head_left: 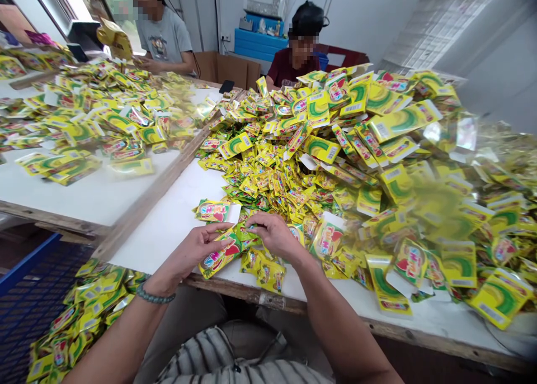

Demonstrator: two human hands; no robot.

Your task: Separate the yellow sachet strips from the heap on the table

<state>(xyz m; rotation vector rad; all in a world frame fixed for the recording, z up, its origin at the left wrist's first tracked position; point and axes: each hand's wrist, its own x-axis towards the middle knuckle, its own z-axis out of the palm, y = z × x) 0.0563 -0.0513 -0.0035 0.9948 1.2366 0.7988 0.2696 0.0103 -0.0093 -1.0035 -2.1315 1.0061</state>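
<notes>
My left hand (201,247) is closed around a yellow candy box (220,258) printed TWINS, tilted near the table's front edge. At the upper right end of that box, my right hand (272,233) pinches small green candy packets (245,232) between thumb and fingers. Just beyond my left hand lies another yellow box (216,209) with a white flap sticking out. Several small yellow packets (264,269) rest on the table below my right hand. A large pile of small packets (268,177) spreads out in front of both hands.
Yellow boxes (394,115) are heaped high on the right. A wooden strip (155,194) divides the white table (142,233). More boxes lie left of it. A blue crate (29,294) with yellow packs stands at lower left. Two people (163,34) sit across the table.
</notes>
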